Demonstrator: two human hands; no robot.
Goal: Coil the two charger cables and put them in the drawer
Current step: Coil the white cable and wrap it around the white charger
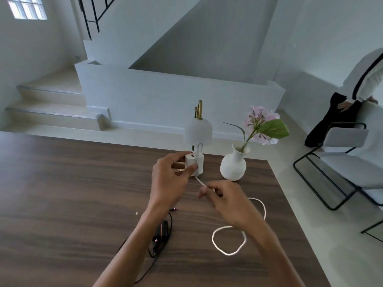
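Observation:
My left hand (172,179) holds a white charger plug (191,163) above the wooden table (62,193). A white cable (230,241) runs from the plug down through my right hand (226,200), which pinches it close to the plug. The rest of the white cable lies in a loose loop on the table to the right of my right forearm. A black charger cable (161,237) lies bunched on the table between my forearms, partly hidden by my left arm. No drawer is in view.
A white vase (233,165) with a pink flower stands just right of the plug. A small white lamp (198,131) stands behind it. The table's right edge runs diagonally; a grey chair (348,162) and another person (352,96) are beyond it.

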